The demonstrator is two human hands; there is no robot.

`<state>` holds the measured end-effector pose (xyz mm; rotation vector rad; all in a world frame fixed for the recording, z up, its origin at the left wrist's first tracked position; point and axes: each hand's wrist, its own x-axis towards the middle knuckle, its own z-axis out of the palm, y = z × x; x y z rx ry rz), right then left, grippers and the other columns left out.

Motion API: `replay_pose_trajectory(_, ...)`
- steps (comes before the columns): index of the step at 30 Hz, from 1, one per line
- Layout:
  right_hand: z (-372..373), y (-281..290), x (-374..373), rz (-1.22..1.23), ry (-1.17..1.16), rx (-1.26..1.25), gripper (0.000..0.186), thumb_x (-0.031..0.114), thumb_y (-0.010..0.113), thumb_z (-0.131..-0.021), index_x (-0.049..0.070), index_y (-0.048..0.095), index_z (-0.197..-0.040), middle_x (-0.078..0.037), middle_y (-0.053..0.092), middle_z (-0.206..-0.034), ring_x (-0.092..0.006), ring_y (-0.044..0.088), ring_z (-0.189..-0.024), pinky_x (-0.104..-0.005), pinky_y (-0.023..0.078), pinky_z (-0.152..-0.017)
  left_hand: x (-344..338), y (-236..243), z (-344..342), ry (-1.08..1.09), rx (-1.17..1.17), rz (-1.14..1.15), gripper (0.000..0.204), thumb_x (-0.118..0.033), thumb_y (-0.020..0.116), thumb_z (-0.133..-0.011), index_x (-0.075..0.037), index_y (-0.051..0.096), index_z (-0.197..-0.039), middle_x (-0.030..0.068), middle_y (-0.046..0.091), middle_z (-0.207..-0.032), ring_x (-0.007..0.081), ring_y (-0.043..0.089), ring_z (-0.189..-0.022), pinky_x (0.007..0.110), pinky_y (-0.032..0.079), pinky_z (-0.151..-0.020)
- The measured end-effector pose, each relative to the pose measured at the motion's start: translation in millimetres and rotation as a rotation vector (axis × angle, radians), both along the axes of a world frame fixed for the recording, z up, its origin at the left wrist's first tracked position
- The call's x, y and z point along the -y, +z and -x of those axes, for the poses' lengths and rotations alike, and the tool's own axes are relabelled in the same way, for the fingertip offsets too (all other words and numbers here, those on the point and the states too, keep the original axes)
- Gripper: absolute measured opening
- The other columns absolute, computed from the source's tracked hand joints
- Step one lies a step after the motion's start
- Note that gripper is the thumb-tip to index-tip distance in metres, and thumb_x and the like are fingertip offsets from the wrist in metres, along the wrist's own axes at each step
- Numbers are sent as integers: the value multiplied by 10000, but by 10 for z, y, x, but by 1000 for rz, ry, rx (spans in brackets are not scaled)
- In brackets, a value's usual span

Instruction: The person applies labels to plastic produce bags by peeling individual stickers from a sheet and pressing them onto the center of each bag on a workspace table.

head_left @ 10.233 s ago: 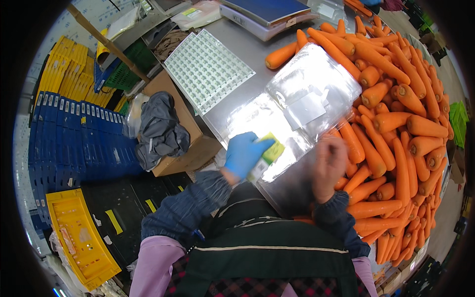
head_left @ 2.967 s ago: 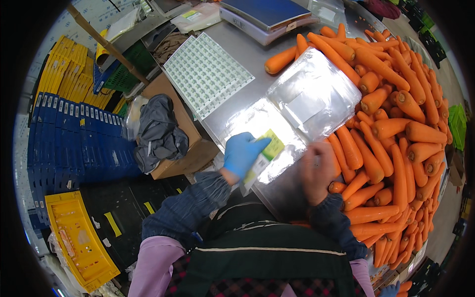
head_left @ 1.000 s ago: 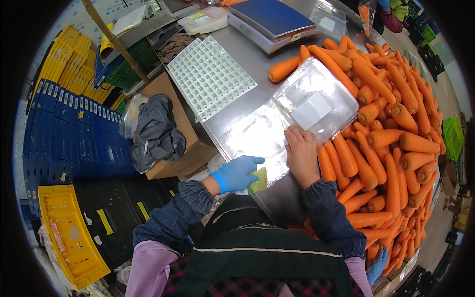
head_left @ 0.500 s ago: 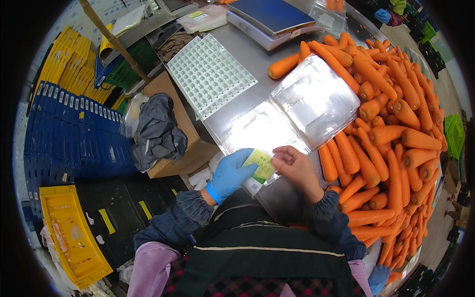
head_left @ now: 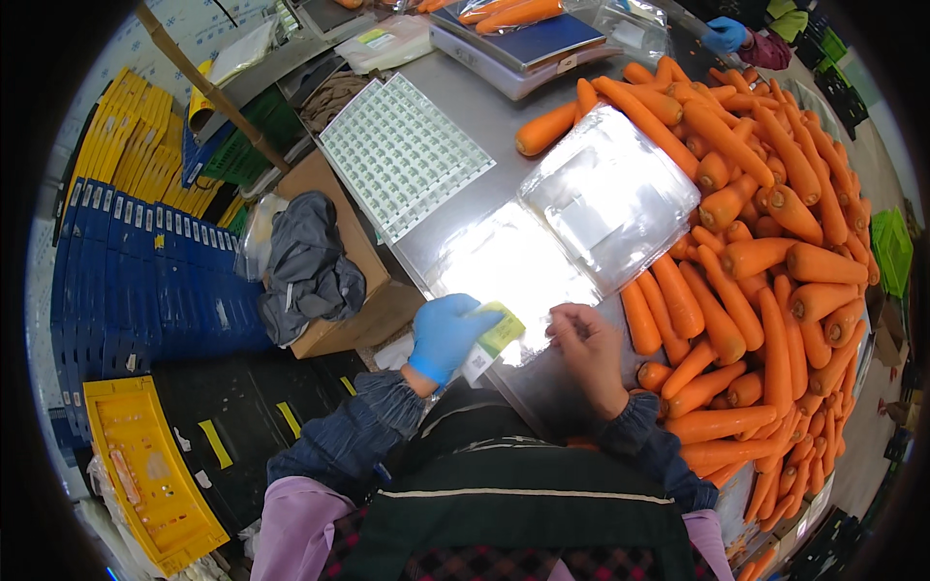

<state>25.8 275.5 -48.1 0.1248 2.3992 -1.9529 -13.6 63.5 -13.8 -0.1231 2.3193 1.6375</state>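
My left hand (head_left: 444, 339), in a blue glove, grips a small yellow-green and white printed label (head_left: 500, 334) over the table's near edge. My bare right hand (head_left: 589, 358) is just right of the label and apart from it. Its fingers are curled with the tips close together; whether something thin is between them cannot be made out. Beyond my hands lies a stack of clear plastic bags (head_left: 610, 198), shining under the light. A large heap of orange carrots (head_left: 756, 261) covers the table's right side.
A sticker sheet (head_left: 407, 155) lies at the far left of the metal table. Behind it, bagged carrots (head_left: 513, 14) rest on a blue-topped scale (head_left: 523, 58). A co-worker's gloved hand (head_left: 727, 36) shows far right. Left are a cardboard box (head_left: 354, 305) and stacked crates (head_left: 136, 261).
My right hand has come away from the label, its fingers curling. My left hand keeps the label, now tilted. Bagged carrots have appeared on the scale, and the co-worker's hand has shifted left.
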Motion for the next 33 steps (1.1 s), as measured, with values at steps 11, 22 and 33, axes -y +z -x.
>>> replay_pose_trajectory(11,251,-4,261,-715,302,-447,465,232,605,-857,60,507,-1278,-174,492,-1319,-345,450,-1221,-445,351,-1028,-392,-517,632,-108,-150,543,503,-451,480,-912,-6,669,-775,252,611,-735,393,595,-679,411,473,-688)
replay_pose_trajectory(22,220,-47,282,-874,295,-467,408,300,594,-867,169,568,-1252,-144,470,-1343,-347,427,-1219,-461,326,-1032,542,370,132,-531,460,315,407,-326,738,-758,15,699,-978,117,699,-797,140,643,-687,270,501,-671)
replay_pose_trajectory(33,98,-164,115,-529,74,-506,153,35,751,-688,34,718,-837,-119,641,-1146,-315,539,-1052,-373,437,-903,1191,263,-730,-236,287,-143,331,-189,693,-840,21,619,-1085,62,673,-908,113,617,-828,266,488,-759)
